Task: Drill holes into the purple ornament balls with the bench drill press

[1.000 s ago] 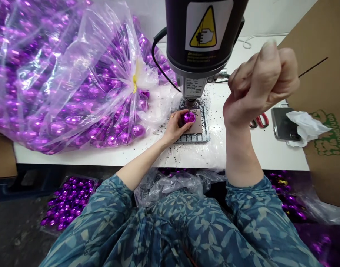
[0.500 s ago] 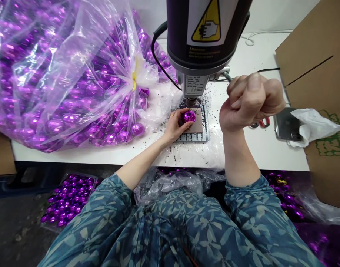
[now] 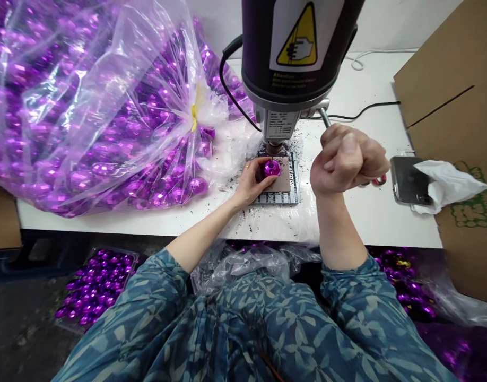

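Thumb and fingers of my left hand (image 3: 252, 181) grip a shiny purple faceted ball (image 3: 272, 168) from its left side. The ball rests on a brown square board (image 3: 281, 183) lying over the slotted metal base (image 3: 275, 198). Right above it is the chuck (image 3: 273, 148) of a drill press (image 3: 295, 74), its bit at the ball's top. My right hand (image 3: 349, 159) is closed in a fist round the end of the press's feed lever (image 3: 324, 116); the gripped end is hidden by the fingers. Dark shavings lie scattered around the base.
A big clear bag (image 3: 88, 116) of purple balls, tied in yellow, fills the left of the table. A phone (image 3: 411, 180), a crumpled tissue (image 3: 446, 180) and a cardboard box (image 3: 450, 106) stand at right. Below left is a tray of purple balls (image 3: 96, 286).
My right hand has moved a little left and down with the lever, showing more of the lever's rod. My left hand keeps the ball in place under the bit.
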Demonstrator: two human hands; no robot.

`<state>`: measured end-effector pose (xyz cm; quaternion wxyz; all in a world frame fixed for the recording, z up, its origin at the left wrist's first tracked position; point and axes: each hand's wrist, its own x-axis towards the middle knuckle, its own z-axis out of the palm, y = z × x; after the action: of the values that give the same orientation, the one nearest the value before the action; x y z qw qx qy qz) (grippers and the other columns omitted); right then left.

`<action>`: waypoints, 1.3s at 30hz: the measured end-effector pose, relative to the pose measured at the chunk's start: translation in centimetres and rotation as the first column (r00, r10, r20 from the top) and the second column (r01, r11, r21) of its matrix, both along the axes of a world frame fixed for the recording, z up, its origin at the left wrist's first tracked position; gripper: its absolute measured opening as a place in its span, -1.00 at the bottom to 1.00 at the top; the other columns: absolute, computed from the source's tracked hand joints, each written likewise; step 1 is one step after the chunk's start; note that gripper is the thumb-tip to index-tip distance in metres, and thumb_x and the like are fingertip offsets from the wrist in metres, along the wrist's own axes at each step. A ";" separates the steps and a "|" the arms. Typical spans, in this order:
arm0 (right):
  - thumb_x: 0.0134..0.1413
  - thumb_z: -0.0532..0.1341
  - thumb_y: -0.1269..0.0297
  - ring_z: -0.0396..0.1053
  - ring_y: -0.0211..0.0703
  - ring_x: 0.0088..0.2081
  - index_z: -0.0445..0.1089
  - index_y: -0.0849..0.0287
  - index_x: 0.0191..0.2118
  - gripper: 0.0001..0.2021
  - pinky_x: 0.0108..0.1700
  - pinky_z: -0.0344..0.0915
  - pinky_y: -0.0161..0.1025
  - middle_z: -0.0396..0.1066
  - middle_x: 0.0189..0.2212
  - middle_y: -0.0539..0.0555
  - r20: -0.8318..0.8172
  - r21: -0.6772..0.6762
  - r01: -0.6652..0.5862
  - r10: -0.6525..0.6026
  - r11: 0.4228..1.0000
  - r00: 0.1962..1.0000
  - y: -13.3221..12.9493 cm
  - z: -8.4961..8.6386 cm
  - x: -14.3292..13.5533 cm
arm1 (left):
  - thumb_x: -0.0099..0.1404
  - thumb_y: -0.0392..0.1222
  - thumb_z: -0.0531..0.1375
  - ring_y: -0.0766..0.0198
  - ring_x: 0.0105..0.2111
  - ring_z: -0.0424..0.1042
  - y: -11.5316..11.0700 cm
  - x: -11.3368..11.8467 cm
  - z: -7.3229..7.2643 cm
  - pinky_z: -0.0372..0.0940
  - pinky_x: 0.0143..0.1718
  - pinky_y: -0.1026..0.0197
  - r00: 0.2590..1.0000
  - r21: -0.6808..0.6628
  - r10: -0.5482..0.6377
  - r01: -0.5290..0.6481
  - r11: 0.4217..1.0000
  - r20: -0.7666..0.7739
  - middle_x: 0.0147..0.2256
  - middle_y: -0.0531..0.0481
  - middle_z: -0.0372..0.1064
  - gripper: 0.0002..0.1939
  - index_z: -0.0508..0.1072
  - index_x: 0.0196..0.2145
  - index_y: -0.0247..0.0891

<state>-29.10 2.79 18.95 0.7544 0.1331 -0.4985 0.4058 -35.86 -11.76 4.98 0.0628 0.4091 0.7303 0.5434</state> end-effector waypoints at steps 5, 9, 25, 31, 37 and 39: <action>0.25 0.26 0.26 -0.11 -0.55 -0.71 -0.07 0.14 -0.57 -0.49 -0.61 -0.19 -0.38 -0.19 -0.73 -0.16 0.042 -0.164 -0.114 0.122 0.980 0.992 -0.9 4.8 0.1 | 0.38 0.04 0.41 0.01 0.16 0.48 0.5 0.0 -0.5 0.40 0.23 -0.10 0.999 0.019 0.001 -0.002 1.000 0.032 0.14 -0.18 0.48 -0.45 0.37 0.21 -0.12; 0.24 0.09 0.53 -0.07 -0.49 -0.73 0.05 0.05 -0.57 -0.61 -0.59 -0.22 -0.33 -0.09 -0.77 -0.19 0.160 -0.300 -0.223 0.279 0.927 0.947 -0.3 9.0 -0.6 | 0.35 0.03 0.42 0.06 0.10 0.54 0.3 0.8 0.8 0.47 0.12 -0.02 0.996 0.048 0.078 -0.080 0.996 0.040 0.08 -0.19 0.52 -0.46 0.36 0.15 -0.17; 0.31 0.08 0.49 -0.05 -0.46 -0.73 0.03 0.03 -0.55 -0.60 -0.61 -0.28 -0.27 -0.05 -0.75 -0.18 0.225 -0.305 -0.233 0.308 0.923 0.924 0.3 9.3 -0.9 | 0.64 0.02 0.05 0.21 -0.35 0.60 -13.7 5.2 7.6 0.49 -0.34 0.16 0.857 -0.510 -0.371 0.153 0.847 -0.359 -0.29 -0.09 0.61 -0.66 0.53 0.01 -0.22; 0.29 0.13 0.43 -0.06 -0.48 -0.72 -0.03 0.04 -0.55 -0.58 -0.59 -0.26 -0.28 -0.08 -0.74 -0.19 0.230 -0.279 -0.219 0.286 0.935 0.930 0.2 9.4 -0.8 | 0.51 -0.43 0.03 -0.04 0.13 0.55 -4.3 -9.3 9.8 0.42 0.20 -0.08 0.888 -0.636 0.077 -0.383 0.670 -0.453 0.09 -0.37 0.55 -0.64 0.51 0.13 -0.39; 0.26 0.16 0.39 -0.02 -0.49 -0.70 0.01 0.05 -0.53 -0.63 -0.59 -0.26 -0.29 -0.04 -0.74 -0.20 0.254 -0.283 -0.212 0.286 0.935 0.924 0.0 9.5 -0.3 | 0.36 -0.46 0.08 -0.46 0.40 0.21 -0.9 -14.8 8.4 0.16 0.34 -0.39 0.844 -0.750 0.079 -0.510 0.422 -0.530 0.32 -0.68 0.26 -0.52 0.45 0.20 -0.59; 0.25 0.16 0.39 -0.02 -0.49 -0.71 0.05 0.05 -0.52 -0.66 -0.61 -0.29 -0.29 -0.01 -0.73 -0.21 0.232 -0.278 -0.230 0.298 0.933 0.926 -0.1 9.4 -0.3 | 0.36 -0.44 0.10 -0.43 0.41 0.19 -1.3 -15.0 8.2 0.14 0.37 -0.38 0.860 -0.735 0.102 -0.484 0.474 -0.501 0.32 -0.61 0.27 -0.54 0.48 0.18 -0.52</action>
<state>-29.42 2.72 28.39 0.6277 0.0484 -0.5200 0.5772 -50.91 -13.05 13.14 0.0092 0.2912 0.9561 0.0320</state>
